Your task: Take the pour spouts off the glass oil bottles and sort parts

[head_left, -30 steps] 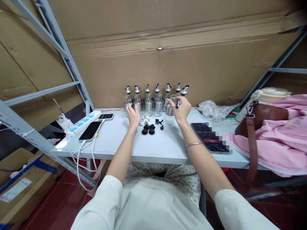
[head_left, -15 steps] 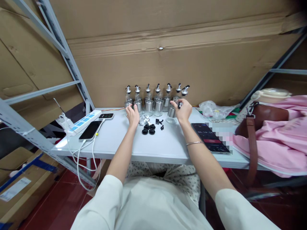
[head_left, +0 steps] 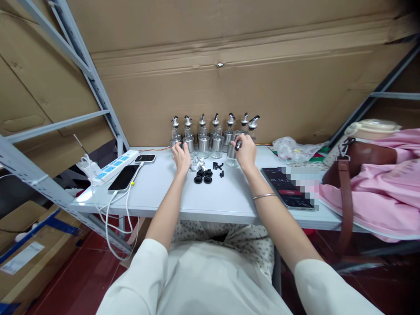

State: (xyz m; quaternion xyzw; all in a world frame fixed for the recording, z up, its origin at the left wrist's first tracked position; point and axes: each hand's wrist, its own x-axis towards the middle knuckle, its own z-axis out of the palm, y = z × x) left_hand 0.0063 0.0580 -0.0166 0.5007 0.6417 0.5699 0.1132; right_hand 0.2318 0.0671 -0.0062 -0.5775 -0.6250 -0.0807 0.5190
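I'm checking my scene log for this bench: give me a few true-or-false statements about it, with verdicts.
1. The right hand pinches a small black part. True.
2. The round black caps lie to the right of that hand. False: they lie on the table between the left hand and the right hand.
3. A bracelet is on the left wrist. False: it is on the right wrist.
4. A phone lies beside the power strip. True.
5. The bottles lie on their sides. False: they stand upright in a row at the back.
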